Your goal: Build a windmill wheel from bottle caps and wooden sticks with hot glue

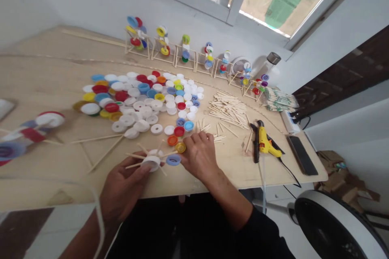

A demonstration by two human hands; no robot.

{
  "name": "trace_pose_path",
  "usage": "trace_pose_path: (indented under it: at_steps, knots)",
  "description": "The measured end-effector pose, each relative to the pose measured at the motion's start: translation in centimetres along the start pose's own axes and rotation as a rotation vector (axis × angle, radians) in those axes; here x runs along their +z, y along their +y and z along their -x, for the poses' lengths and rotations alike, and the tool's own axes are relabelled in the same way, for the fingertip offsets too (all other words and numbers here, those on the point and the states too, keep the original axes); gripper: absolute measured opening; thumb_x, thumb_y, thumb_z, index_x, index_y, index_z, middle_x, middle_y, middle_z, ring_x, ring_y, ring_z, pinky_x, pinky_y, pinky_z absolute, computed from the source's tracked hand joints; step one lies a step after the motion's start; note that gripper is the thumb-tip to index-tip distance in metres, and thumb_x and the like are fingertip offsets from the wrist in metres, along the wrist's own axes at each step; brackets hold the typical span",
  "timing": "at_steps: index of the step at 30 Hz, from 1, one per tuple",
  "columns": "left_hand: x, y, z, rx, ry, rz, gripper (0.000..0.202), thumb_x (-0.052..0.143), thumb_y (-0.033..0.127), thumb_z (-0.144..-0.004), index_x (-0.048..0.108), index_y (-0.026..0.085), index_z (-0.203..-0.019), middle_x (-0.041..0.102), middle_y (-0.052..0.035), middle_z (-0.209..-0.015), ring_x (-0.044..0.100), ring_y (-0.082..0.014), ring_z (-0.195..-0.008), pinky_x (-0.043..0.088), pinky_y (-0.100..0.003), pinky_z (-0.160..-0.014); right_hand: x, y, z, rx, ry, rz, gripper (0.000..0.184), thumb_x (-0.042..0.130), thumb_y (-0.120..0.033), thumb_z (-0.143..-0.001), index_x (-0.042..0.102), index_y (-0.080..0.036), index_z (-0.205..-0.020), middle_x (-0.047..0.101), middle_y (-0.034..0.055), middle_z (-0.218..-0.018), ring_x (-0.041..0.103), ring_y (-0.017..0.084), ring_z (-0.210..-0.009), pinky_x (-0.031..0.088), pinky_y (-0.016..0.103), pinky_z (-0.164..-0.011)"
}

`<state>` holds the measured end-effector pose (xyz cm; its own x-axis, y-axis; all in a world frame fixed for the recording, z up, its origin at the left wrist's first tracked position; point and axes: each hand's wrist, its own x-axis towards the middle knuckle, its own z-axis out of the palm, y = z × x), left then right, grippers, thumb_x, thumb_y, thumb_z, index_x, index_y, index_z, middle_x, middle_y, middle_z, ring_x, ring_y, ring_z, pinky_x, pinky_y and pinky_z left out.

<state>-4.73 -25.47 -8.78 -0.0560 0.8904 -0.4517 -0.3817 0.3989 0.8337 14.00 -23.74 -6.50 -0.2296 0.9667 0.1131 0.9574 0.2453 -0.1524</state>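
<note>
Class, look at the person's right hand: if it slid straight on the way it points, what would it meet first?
Probably the nearest red cap, just ahead of the right hand. The gold cap beside it is close too, and depth is hard to judge.

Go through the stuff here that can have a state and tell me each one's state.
Left hand, closed on stick-spoked white hub
Right hand, fingers bent, grip hidden
Glue gun, on table, unheld
Phone, flat, dark
Bottle, lid on
Small fan, spin unclear
Floor fan, spin unclear
Cap wheels, standing in row
Loose caps, spread out
Loose sticks, heaped
</note>
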Motion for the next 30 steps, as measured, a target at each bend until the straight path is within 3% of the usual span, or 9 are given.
trace_pose_path:
  at_steps: [5,10,14,17,22,27,30]
  knots:
    - [0.3,0.5,0.3,-0.030,-0.002,0.017,0.039,0.092,0.029,-0.041,0.068,0.027,-0.070,0.076,0.0046,-0.075,0.076,-0.0242,-0.079,0.061,-0.034,-0.085,-0.4,0.2,0.3,0.003,0.002,-0.009,0.023,0.069,-0.038,-0.090,0.067,-0.017,-0.100,0.069,0.0106,-0.100,0.056,0.029,-0.097,0.040,0.043,-0.088]
    - [0.6,0.6,0.2,-0.047,0.016,0.009,0.044,0.095,0.034,-0.037,0.069,0.028,-0.072,0.079,0.0020,-0.079,0.076,-0.0272,-0.079,0.059,-0.041,-0.091,-2.8,0.7,5.2,-0.063,0.048,-0.166,0.019,0.063,-0.028,-0.093,0.064,-0.019,-0.110,0.069,0.0087,-0.104,0.057,0.027,-0.099,0.039,0.042,-0.088]
    - [1.1,0.4,0.0,-0.024,-0.015,0.018,0.044,0.096,0.037,-0.037,0.071,0.027,-0.073,0.080,0.0014,-0.082,0.075,-0.0265,-0.079,0.059,-0.040,-0.091,-2.8,1.0,8.3,-0.006,-0.015,-0.203,0.019,0.065,-0.024,-0.090,0.063,-0.019,-0.108,0.069,0.0083,-0.103,0.059,0.026,-0.093,0.042,0.040,-0.083]
    - [1.6,0.2,0.0,-0.012,-0.029,0.031,0.042,0.096,0.037,-0.038,0.071,0.026,-0.069,0.078,0.0031,-0.076,0.075,-0.0238,-0.075,0.061,-0.035,-0.082,-1.7,1.6,7.8,0.034,-0.011,-0.154,0.017,0.067,-0.022,-0.088,0.063,-0.019,-0.104,0.070,0.0089,-0.103,0.059,0.027,-0.095,0.044,0.040,-0.083]
    - [2.2,0.3,0.2,-0.004,-0.004,0.037,0.042,0.096,0.036,-0.036,0.071,0.025,-0.067,0.075,0.0023,-0.070,0.074,-0.0226,-0.068,0.061,-0.031,-0.068,-0.7,2.2,4.4,-0.015,0.075,-0.137,0.024,0.067,-0.021,-0.088,0.062,-0.016,-0.111,0.068,0.0119,-0.120,0.058,0.028,-0.109,0.043,0.040,-0.092]
    - [2.4,0.3,0.2,0.002,-0.002,0.059,0.042,0.096,0.037,-0.036,0.073,0.024,-0.069,0.075,0.0028,-0.072,0.073,-0.0203,-0.069,0.061,-0.028,-0.071,-0.4,1.9,4.5,0.041,0.103,-0.077,0.018,0.067,-0.021,-0.089,0.063,-0.019,-0.106,0.069,0.0089,-0.101,0.059,0.027,-0.096,0.042,0.039,-0.082]
    - [2.6,0.1,0.1,-0.019,0.009,0.043,0.043,0.095,0.038,-0.035,0.072,0.024,-0.068,0.077,0.0007,-0.074,0.074,-0.0227,-0.070,0.062,-0.032,-0.072,-0.3,1.8,5.5,0.048,0.095,-0.063,0.018,0.066,-0.021,-0.089,0.063,-0.019,-0.107,0.069,0.0074,-0.096,0.057,0.026,-0.092,0.040,0.037,-0.078]
